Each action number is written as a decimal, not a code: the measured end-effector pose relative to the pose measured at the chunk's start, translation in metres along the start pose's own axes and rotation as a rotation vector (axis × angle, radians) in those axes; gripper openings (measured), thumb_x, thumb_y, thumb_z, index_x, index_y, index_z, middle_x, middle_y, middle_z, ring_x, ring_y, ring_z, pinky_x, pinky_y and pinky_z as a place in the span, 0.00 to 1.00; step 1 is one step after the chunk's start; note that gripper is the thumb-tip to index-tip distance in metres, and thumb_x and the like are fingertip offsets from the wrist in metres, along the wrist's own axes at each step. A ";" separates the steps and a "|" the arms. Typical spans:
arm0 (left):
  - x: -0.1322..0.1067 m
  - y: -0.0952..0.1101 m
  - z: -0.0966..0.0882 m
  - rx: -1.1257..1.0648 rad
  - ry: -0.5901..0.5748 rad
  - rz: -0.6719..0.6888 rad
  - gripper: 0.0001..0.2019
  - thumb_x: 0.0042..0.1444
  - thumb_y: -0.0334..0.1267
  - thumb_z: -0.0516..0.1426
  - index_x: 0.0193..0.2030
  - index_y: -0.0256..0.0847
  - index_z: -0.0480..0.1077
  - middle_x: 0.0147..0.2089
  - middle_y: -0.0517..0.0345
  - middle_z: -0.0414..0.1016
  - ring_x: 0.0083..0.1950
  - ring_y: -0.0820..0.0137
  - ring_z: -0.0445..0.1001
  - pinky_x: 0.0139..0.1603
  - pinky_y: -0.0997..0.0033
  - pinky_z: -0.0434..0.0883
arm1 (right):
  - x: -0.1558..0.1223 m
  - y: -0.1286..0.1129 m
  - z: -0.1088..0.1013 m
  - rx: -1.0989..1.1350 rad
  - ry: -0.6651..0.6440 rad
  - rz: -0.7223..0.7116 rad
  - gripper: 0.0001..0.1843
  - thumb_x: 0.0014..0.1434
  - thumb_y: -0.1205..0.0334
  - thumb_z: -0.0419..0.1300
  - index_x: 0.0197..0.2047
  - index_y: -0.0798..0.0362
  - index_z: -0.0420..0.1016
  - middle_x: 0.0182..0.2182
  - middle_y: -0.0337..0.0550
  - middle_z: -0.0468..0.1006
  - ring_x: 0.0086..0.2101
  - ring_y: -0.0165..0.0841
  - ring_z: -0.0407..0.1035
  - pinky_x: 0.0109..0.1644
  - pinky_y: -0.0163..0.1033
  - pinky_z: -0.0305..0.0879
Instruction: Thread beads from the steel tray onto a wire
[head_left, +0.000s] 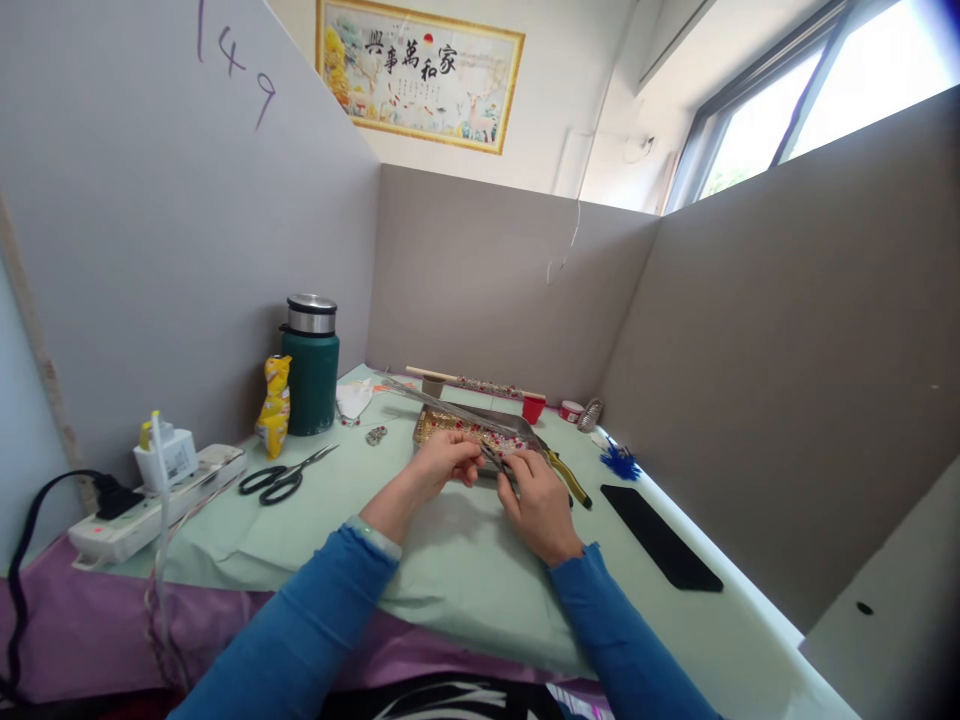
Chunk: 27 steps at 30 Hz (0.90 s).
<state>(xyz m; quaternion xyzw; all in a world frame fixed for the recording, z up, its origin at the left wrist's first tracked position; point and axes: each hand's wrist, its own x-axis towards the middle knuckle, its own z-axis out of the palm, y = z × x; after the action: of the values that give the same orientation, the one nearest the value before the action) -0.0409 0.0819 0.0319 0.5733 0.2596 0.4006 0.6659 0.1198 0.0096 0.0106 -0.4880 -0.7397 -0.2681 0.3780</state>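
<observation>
While both hands meet just in front of the bead tray, the left hand pinches its fingertips narrow on a small piece, too tiny to say what it is, and the right hand is closed around a slim dark tool. That tool's long axis runs from the right fist up and to the left, and its tip points straight at the left fingertips, all but touching them. So the piece lies left of the right fingers, and the left hand is the nearer one, right on it. Yellow-handled pliers lie just beside the right hand, on its right, untouched. Everything rests on a pale green mat. Scissors sit well off to the left with a green flask behind them, a black slab lies to the right, and grey partition walls close the booth on three sides.
</observation>
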 end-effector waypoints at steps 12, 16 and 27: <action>-0.001 0.003 -0.002 0.055 0.003 0.001 0.06 0.44 0.34 0.58 0.27 0.34 0.65 0.25 0.57 0.72 0.18 0.78 0.66 0.19 0.77 0.64 | 0.000 0.005 0.001 -0.025 0.002 -0.046 0.11 0.58 0.65 0.50 0.43 0.55 0.69 0.40 0.50 0.71 0.42 0.38 0.65 0.43 0.42 0.63; -0.003 0.005 -0.002 0.085 -0.004 0.009 0.04 0.44 0.32 0.57 0.26 0.33 0.65 0.25 0.56 0.71 0.17 0.78 0.66 0.18 0.76 0.64 | -0.001 0.006 0.001 -0.021 -0.008 -0.054 0.11 0.58 0.65 0.50 0.43 0.55 0.69 0.40 0.50 0.71 0.42 0.38 0.64 0.44 0.42 0.63; -0.004 0.007 -0.003 0.097 -0.006 -0.012 0.05 0.45 0.33 0.57 0.25 0.33 0.65 0.23 0.56 0.70 0.17 0.78 0.66 0.18 0.77 0.65 | -0.001 0.007 0.002 -0.007 -0.027 -0.065 0.11 0.59 0.65 0.50 0.43 0.55 0.69 0.38 0.49 0.70 0.41 0.37 0.64 0.43 0.42 0.63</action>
<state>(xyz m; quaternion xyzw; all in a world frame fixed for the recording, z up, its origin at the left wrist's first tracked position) -0.0473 0.0802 0.0375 0.6047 0.2799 0.3817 0.6405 0.1257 0.0130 0.0093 -0.4688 -0.7590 -0.2764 0.3574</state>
